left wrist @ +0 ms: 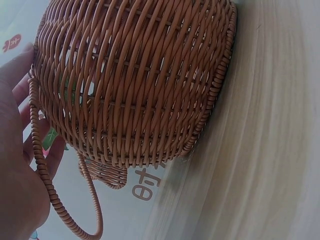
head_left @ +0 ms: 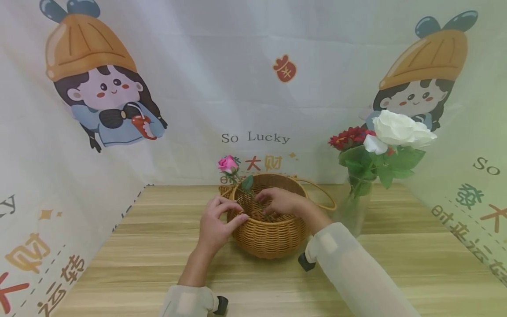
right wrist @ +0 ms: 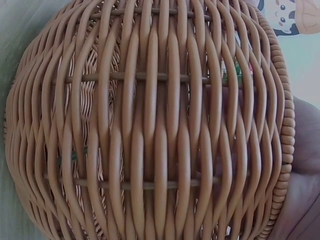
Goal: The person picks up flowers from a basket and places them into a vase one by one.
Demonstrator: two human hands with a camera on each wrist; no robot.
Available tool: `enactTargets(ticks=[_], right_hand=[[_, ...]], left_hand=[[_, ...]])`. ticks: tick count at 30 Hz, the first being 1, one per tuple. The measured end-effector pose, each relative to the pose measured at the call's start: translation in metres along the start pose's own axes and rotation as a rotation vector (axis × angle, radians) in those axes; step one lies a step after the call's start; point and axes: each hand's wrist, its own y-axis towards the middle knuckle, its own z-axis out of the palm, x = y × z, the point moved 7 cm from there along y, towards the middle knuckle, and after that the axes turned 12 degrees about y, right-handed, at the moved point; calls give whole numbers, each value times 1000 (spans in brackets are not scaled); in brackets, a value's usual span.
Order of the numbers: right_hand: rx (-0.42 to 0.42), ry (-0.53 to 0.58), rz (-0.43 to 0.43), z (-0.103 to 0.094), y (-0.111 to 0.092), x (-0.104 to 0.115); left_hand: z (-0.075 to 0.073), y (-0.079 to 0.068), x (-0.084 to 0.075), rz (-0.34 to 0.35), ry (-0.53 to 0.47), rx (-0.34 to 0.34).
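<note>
A pink rose (head_left: 227,164) with a green leaf leans over the left rim of a round woven wicker basket (head_left: 269,237), its stem running down inside. My right hand (head_left: 279,201) reaches into the basket and pinches the rose's stem. At the left rim, my left hand (head_left: 218,222) holds the basket edge between thumb and fingers. In the left wrist view, the left hand (left wrist: 20,165) lies by the rim and the looped handle (left wrist: 57,195). The right wrist view shows the basket wall (right wrist: 150,120) up close, with the right hand (right wrist: 305,175) partly hidden behind its rim.
Right of the basket stands a clear vase (head_left: 354,211) with white roses (head_left: 400,130) and red flowers (head_left: 348,138). A basket handle (head_left: 330,198) loops out towards it. The wooden table (head_left: 150,251) meets a printed cloth backdrop (head_left: 206,88) behind and at both sides.
</note>
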Motion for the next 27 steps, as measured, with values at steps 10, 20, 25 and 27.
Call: enactTargets(ticks=[10, 20, 25, 27], right_hand=[[7, 55, 20, 0, -1, 2], [-25, 56, -6, -2, 1, -1], [-77, 41, -44, -5, 1, 1], [-94, 21, -60, -6, 0, 1]], left_hand=[[0, 1, 0, -11, 7, 2], [0, 0, -1, 0, 4, 5], [0, 0, -1, -4, 8, 9], [0, 0, 0, -10, 9, 10]])
